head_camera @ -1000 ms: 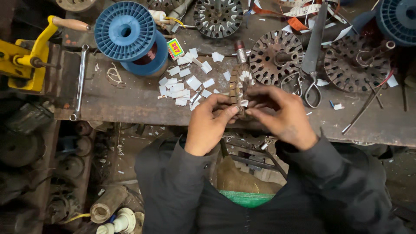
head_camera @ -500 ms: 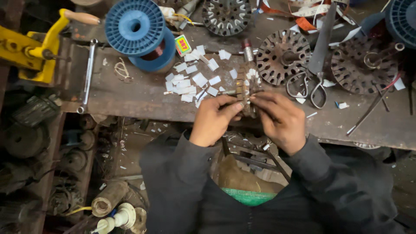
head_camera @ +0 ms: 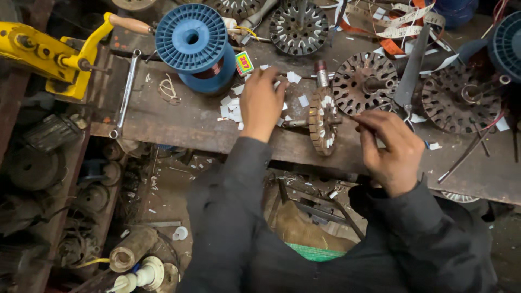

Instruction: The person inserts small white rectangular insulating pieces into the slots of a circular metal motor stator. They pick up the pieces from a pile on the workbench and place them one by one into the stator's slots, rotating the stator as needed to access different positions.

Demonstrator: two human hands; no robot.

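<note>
The small round rusty motor rotor with slots around its rim (head_camera: 323,128) stands on its edge at the near border of the worn wooden bench (head_camera: 179,122), with its thin shaft pointing sideways. No hand holds it now, so I judge that it can roll or tip and fall off the edge into the cluttered space below. One bump from a sleeve is enough for this.

The right hand (head_camera: 392,149) is just beside the rotor. Its fingers (head_camera: 374,123) are pinched together on something thin, maybe a wire or a slim tool, but I cannot tell which. If it pushes the rotor from the side, the white paper strips that sit in the slots can slip out.

The left hand (head_camera: 261,103) reaches farther over the bench. Its fingers are spread open and bend down onto the heap of small white paper pieces (head_camera: 232,108). They grip nothing that I can see. The pieces are light and loose, so a quick grab can scatter them.

The rotor looks brown and dull, and white strips show in several slots on the side that faces the camera.

Farther away stand a blue plastic spool with copper wire (head_camera: 194,43) and a larger rusty slotted disc (head_camera: 364,81).
</note>
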